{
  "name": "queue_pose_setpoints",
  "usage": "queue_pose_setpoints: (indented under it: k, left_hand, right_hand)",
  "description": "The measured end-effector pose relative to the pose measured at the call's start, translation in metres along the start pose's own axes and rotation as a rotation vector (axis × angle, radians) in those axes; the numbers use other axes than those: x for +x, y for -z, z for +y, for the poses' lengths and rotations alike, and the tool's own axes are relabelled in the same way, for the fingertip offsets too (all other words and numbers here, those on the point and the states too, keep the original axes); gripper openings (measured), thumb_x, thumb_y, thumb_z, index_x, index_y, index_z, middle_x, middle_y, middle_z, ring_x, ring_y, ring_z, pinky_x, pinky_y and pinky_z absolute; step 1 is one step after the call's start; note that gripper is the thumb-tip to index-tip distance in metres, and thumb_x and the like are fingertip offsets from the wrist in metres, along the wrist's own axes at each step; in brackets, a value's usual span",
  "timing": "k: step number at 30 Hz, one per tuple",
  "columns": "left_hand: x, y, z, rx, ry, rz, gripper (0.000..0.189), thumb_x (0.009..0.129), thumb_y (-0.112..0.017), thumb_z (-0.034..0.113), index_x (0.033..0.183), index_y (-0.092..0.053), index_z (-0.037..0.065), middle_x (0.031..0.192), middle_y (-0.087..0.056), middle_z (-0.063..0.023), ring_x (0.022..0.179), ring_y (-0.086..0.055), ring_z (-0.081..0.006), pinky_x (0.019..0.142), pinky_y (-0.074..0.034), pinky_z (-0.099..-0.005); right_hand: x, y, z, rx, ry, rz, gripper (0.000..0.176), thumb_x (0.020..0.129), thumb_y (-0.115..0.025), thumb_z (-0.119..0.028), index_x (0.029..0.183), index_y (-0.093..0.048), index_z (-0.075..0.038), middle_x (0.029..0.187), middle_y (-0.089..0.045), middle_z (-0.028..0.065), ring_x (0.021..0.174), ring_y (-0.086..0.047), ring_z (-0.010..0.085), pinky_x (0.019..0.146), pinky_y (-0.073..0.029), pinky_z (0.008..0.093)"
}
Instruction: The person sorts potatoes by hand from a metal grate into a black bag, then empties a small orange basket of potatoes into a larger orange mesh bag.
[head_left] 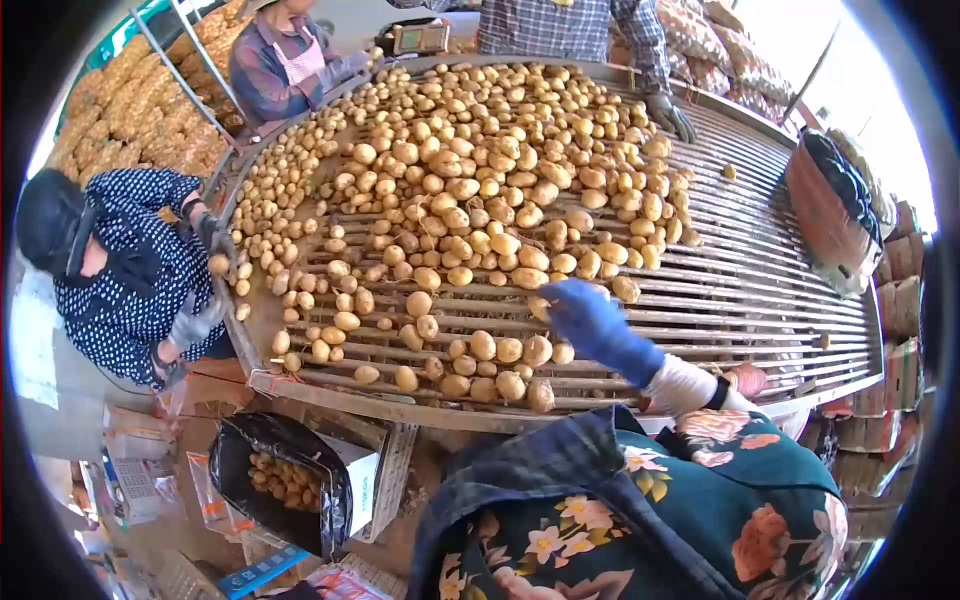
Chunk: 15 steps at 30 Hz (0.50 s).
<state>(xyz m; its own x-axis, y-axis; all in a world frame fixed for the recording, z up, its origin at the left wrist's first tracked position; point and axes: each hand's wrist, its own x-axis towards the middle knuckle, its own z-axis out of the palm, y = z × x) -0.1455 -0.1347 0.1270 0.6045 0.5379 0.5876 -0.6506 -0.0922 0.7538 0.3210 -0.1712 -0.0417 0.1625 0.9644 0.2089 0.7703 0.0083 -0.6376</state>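
My right hand (598, 330), in a blue glove with a pale cuff, reaches in over the slatted metal table (720, 300) from the near right side. Its fingers curl over a potato (538, 308) at the near edge of the heap, hiding part of it. Around the hand lie more loose potatoes (509, 350), and a broad pile of potatoes (470, 190) spreads across the table's middle and left. My left hand is out of view; dark checked cloth and a floral sleeve show at the bottom.
Co-workers stand at the left (140, 260), far left (285, 60) and far side (560, 35); gloved hands rest near the table's edge. A black-lined box (340, 470) holds potatoes below left. A sack (830, 210) leans at the right end. Filled net bags (140, 110) are stacked behind.
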Motion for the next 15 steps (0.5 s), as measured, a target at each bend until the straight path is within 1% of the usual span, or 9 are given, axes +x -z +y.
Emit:
queue_pose_setpoints:
  k: [4, 5, 6, 7, 8, 9, 10, 11, 15]
  left_hand:
    - [0.048, -0.030, -0.022, -0.058, 0.037, -0.257, 0.040, 0.077, -0.072, 0.038, 0.110, -0.069, 0.016, 0.103, -0.070, -0.0104, 0.105, -0.063, -0.0265, 0.093, -0.044, -0.0535]
    - [0.043, -0.026, -0.041, -0.239, 0.342, 0.319, 0.029, 0.087, -0.062, 0.040, 0.098, -0.063, 0.014, 0.085, -0.060, -0.0055, 0.082, -0.057, -0.0192, 0.072, -0.043, -0.0388]
    - [0.030, -0.016, -0.075, -0.404, 0.635, 0.904, 0.033, 0.096, -0.051, 0.042, 0.086, -0.058, 0.012, 0.068, -0.050, -0.0006, 0.060, -0.050, -0.0119, 0.051, -0.041, -0.0242]
    - [0.026, -0.012, -0.130, 0.259, 0.511, 0.733, 0.034, 0.096, -0.051, 0.042, 0.083, -0.057, 0.011, 0.069, -0.052, -0.0017, 0.057, -0.050, -0.0148, 0.048, -0.041, -0.0249]
    - [0.003, 0.017, -0.161, 0.042, 0.616, 0.840, 0.034, 0.096, -0.051, 0.035, 0.112, -0.056, 0.005, 0.085, -0.061, -0.0108, 0.067, -0.058, -0.0198, 0.053, -0.048, -0.0325]
    - [-0.018, 0.030, -0.183, 0.035, 0.701, 0.832, 0.036, 0.097, -0.051, 0.036, 0.112, -0.054, 0.004, 0.090, -0.060, -0.0101, 0.072, -0.059, -0.0191, 0.055, -0.050, -0.0329]
    - [-0.024, 0.020, -0.200, 0.037, 0.615, 0.861, 0.038, 0.097, -0.051, 0.039, 0.110, -0.054, 0.003, 0.092, -0.060, -0.0091, 0.072, -0.059, -0.0181, 0.056, -0.051, -0.0324]
    - [-0.029, 0.016, -0.209, -0.022, 0.653, 0.908, 0.025, 0.099, -0.047, 0.032, 0.109, -0.057, 0.011, 0.088, -0.059, -0.0049, 0.071, -0.057, -0.0174, 0.057, -0.049, -0.0310]
    - [-0.046, 0.002, -0.222, -0.097, 0.735, 1.010, 0.032, 0.099, -0.051, 0.034, 0.111, -0.055, 0.004, 0.091, -0.061, -0.0091, 0.074, -0.060, -0.0180, 0.058, -0.052, -0.0319]
  right_hand:
    - [-0.023, 0.043, 0.037, -0.067, -0.235, 0.143, 0.019, 0.087, -0.061, -0.013, 0.106, -0.063, -0.010, 0.093, -0.065, 0.0151, 0.080, -0.064, 0.0337, 0.070, -0.052, 0.0418]
    - [-0.029, 0.047, 0.043, -0.072, -0.325, 0.144, 0.019, 0.088, -0.061, -0.013, 0.106, -0.063, -0.009, 0.092, -0.065, 0.0153, 0.080, -0.064, 0.0340, 0.070, -0.052, 0.0417]
    - [-0.038, 0.045, 0.057, -0.091, -0.315, 0.132, 0.025, 0.088, -0.062, -0.016, 0.112, -0.060, -0.009, 0.092, -0.065, 0.0155, 0.082, -0.065, 0.0346, 0.071, -0.052, 0.0425]
    - [-0.047, 0.039, 0.064, -0.086, -0.326, 0.131, 0.025, 0.088, -0.062, -0.016, 0.112, -0.060, -0.009, 0.092, -0.065, 0.0155, 0.082, -0.065, 0.0346, 0.071, -0.052, 0.0425]
    - [-0.056, 0.033, 0.068, -0.114, -0.381, 0.101, 0.031, 0.087, -0.063, -0.018, 0.117, -0.058, -0.010, 0.093, -0.065, 0.0152, 0.084, -0.065, 0.0346, 0.072, -0.052, 0.0428]
    - [-0.064, 0.030, 0.070, -0.142, -0.437, 0.067, 0.037, 0.087, -0.064, -0.019, 0.122, -0.055, -0.011, 0.094, -0.065, 0.0149, 0.085, -0.065, 0.0347, 0.073, -0.052, 0.0431]
    - [-0.069, 0.029, 0.066, -0.114, -0.460, 0.016, 0.052, 0.085, -0.067, -0.022, 0.132, -0.048, -0.012, 0.103, -0.065, 0.0159, 0.090, -0.065, 0.0353, 0.077, -0.052, 0.0441]
    - [-0.071, 0.030, 0.061, -0.115, -0.466, -0.035, 0.062, 0.083, -0.069, -0.024, 0.138, -0.043, -0.012, 0.113, -0.062, 0.0177, 0.098, -0.064, 0.0355, 0.082, -0.052, 0.0439]
    - [-0.072, 0.022, 0.051, -0.040, -0.497, -0.104, 0.083, 0.078, -0.075, -0.025, 0.147, -0.031, -0.014, 0.125, -0.057, 0.0202, 0.107, -0.061, 0.0366, 0.088, -0.051, 0.0444]
